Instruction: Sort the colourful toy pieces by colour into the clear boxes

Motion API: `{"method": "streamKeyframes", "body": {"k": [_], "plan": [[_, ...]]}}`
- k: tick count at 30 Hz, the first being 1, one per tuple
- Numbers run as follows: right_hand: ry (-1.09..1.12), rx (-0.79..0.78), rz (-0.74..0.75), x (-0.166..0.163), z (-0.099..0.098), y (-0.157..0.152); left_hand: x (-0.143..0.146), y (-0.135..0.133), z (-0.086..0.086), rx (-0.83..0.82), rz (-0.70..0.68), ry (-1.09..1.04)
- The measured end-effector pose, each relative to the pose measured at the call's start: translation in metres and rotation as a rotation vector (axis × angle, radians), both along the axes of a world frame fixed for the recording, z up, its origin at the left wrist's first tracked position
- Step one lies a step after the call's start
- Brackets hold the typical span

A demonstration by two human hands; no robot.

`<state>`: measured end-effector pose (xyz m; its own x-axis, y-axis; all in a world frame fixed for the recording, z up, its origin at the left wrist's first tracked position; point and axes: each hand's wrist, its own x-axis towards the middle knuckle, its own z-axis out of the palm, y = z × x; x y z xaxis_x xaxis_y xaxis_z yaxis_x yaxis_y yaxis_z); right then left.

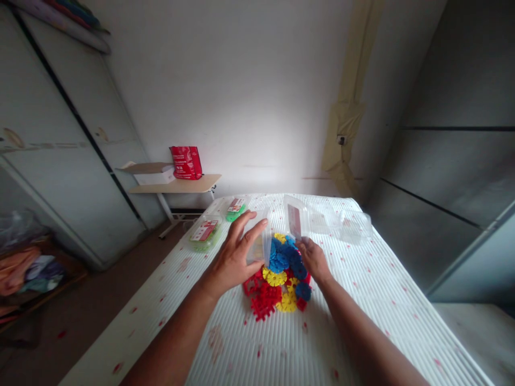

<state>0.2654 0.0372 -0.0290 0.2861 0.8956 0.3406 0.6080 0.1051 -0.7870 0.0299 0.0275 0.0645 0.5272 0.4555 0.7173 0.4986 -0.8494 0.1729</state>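
My left hand (233, 254) grips a clear plastic tub (259, 241) tipped on its side, fingers over the top and thumb below. Its mouth faces a pile of notched plastic discs. Blue discs (279, 257) lie at the mouth, with yellow discs (274, 277) and red square notched pieces (265, 301) nearer me. To the right, my right hand (315, 261) pinches the lower edge of a clear lid (296, 217) with a dark red label. The lid stands upright just behind the pile. Part of the pile is hidden by both hands.
Two labelled clear boxes of green pieces, one nearer (205, 234) and one farther (236, 208), stand at the left. More clear containers (354, 225) lie at the back right of the cloth-covered table (217, 348). A small side table (181, 185) holds a red bag (186, 163).
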Motion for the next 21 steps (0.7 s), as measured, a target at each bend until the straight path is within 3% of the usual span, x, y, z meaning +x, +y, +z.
{"method": "streamKeyframes", "body": {"k": [6,9,13,17,21], "plan": [[0.201,0.073,0.038,0.001,0.003,0.0,0.008,0.006,-0.035,-0.236,-0.058,-0.534],[0.353,0.072,0.076,0.001,0.004,0.001,0.017,0.007,-0.05,-0.292,-0.01,-0.637],[0.465,0.147,-0.026,0.018,0.022,0.001,0.035,0.024,-0.05,-0.299,0.22,-0.672],[0.52,0.308,-0.181,0.05,0.046,-0.006,0.064,0.065,-0.037,-0.287,0.456,-0.528],[0.55,0.382,-0.225,0.07,0.054,-0.012,0.105,0.107,-0.033,-0.439,0.593,-0.391]]}}
